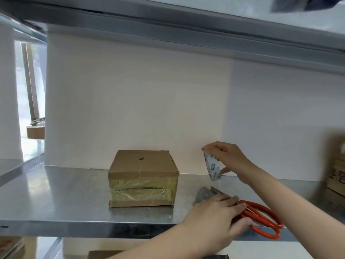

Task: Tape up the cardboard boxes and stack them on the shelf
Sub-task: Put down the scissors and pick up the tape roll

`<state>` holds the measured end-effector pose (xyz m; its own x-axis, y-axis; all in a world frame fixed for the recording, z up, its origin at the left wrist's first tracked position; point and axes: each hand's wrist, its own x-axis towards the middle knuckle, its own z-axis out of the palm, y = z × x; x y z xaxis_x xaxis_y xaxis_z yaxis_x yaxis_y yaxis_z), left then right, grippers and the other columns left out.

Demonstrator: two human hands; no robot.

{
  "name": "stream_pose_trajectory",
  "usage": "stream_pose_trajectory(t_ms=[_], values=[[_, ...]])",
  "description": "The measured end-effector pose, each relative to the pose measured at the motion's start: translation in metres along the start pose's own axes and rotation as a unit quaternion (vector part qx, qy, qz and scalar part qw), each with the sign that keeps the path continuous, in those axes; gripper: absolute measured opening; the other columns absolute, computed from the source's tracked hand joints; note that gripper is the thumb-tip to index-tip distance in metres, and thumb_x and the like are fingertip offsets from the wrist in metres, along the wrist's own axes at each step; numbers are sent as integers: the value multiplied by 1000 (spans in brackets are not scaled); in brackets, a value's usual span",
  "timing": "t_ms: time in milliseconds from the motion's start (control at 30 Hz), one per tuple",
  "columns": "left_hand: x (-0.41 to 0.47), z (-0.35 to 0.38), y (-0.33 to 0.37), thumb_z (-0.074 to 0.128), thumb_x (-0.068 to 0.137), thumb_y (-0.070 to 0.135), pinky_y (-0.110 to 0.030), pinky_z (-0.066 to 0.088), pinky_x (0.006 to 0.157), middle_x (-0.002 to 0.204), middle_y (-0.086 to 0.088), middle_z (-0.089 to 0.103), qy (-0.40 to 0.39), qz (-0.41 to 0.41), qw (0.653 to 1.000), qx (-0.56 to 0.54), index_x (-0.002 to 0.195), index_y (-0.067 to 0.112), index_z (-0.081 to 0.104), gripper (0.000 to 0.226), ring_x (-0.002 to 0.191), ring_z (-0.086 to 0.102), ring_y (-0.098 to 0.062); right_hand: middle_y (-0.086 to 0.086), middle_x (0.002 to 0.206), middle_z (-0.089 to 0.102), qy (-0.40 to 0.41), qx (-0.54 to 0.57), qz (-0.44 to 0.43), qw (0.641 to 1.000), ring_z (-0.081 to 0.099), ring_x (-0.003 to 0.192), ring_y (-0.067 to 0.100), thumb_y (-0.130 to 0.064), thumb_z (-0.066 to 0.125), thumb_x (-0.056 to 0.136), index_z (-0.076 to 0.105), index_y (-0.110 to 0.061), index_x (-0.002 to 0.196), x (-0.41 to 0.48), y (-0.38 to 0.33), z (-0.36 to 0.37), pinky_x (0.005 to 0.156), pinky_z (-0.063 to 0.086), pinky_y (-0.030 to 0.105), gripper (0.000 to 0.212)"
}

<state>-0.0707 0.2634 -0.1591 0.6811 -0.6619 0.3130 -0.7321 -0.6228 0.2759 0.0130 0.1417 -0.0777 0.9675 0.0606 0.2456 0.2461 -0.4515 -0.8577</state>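
Head view, metal shelf (pixel 56 206).

- Cardboard box (pixel 142 176) sits on the shelf left of centre, well apart from both hands. Its long side runs 9-to-3. The face toward the camera is covered in glossy yellowish tape. The top face shows a small hole, and I see no tape there.
- Right hand (pixel 228 156) is raised above the shelf surface and holds the tape roll (pixel 211 165). Fingers are curled over the top of the roll and the thumb is under its lower edge, so the pinch is firm. The roll is seen nearly edge-on and tilted. From it the box lies at 9 o'clock, slightly low.
- Left hand (pixel 214 212) is down on the shelf's front lip, over the orange-handled scissors (pixel 261 217). Fingers are laid close together across the shank and the thumb is on the near side, with the handle loops running out between them. This reads as a loose grasp, though the area is blurred.
- Scissors axis runs 10-to-4. The blades point at 10, toward the box's near right corner, and the loops trail at 4.

Judgement: the roll is the nearer tool to the box. The next strip needs a leftward carry at 9 o'clock onto the box.
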Motion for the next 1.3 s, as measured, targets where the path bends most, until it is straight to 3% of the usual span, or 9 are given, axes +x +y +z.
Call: stream_pose_trajectory(t_ms=[133, 233, 400, 667, 833, 933, 1000, 1100, 1300], values=[[5, 3, -3, 35, 107, 39, -37, 30, 117, 160, 3, 37, 1, 0, 1000, -18, 151, 24, 43, 47, 148, 26, -18, 0, 100, 70, 54, 29, -44, 997, 68, 83, 12, -34, 68, 92, 75, -25, 98, 4, 3, 1, 54, 58, 30, 13], [9, 5, -6, 38, 107, 33, -36, 30, 118, 158, 1, 40, 4, 2, 1000, -23, 149, 21, 46, 45, 146, 30, -21, -5, 100, 70, 98, 17, -81, 992, 69, 91, 17, -37, 71, 90, 75, -33, 90, 7, 8, 4, 74, 61, 43, 6], [8, 4, -4, 37, 108, 32, -37, 31, 118, 159, 3, 38, 3, 2, 1000, -9, 150, 21, 44, 45, 147, 27, -20, -5, 108, 63, 174, 1, -141, 974, 62, 91, 4, -34, 70, 91, 71, -37, 89, 9, 9, 4, 75, 45, 13, 4], [5, -1, 0, 39, 108, 30, -36, 34, 114, 159, 2, 39, 13, 13, 1000, 4, 150, 19, 46, 44, 145, 29, -18, 1, 115, 55, 255, -4, -209, 944, 58, 103, 11, -30, 72, 90, 71, -29, 101, 1, 11, -5, 78, 45, 4, 11], [24, -18, -1, 63, 97, 35, -36, 51, 95, 131, 1, 54, 100, -92, 989, -53, 124, 19, 64, 32, 115, 55, -17, -8, 113, 51, 246, -37, -178, 952, 57, 108, 11, -46, 68, 87, 66, -44, 97, -11, 14, -10, 81, 52, 25, 10], [40, -24, -8, 77, 85, 37, -32, 52, 91, 129, -2, 36, 185, -189, 961, -86, 127, 16, 42, 59, 116, 47, -17, -15, 108, 45, 283, -61, -179, 940, 54, 113, 12, -50, 66, 88, 63, -45, 99, -13, 10, -12, 77, 51, 29, 12], [50, -27, -11, 78, 83, 41, -32, 50, 94, 138, -8, 32, 146, -258, 947, -120, 139, 11, 29, 80, 124, 47, -24, -16, 107, 43, 307, -71, -173, 933, 51, 115, 11, -52, 65, 89, 61, -45, 101, -14, 9, -10, 75, 49, 28, 15], [58, -23, -17, 59, 99, 38, -27, 44, 79, 129, -9, 52, 57, -297, 951, -60, 136, 8, 41, 51, 113, 59, -25, -17, 111, 41, 334, -59, -174, 925, 49, 115, 8, -50, 65, 89, 60, -45, 104, -18, 19, 1, 78, 49, 29, 16], [64, -17, -23, 48, 104, 19, -27, 42, 72, 115, -11, 63, 102, -320, 933, -128, 120, 7, 52, 21, 102, 63, -24, -18, 111, 42, 344, 24, -198, 918, 50, 115, 11, -48, 59, 93, 60, -42, 109, -22, 35, 21, 85, 56, 44, 18]])
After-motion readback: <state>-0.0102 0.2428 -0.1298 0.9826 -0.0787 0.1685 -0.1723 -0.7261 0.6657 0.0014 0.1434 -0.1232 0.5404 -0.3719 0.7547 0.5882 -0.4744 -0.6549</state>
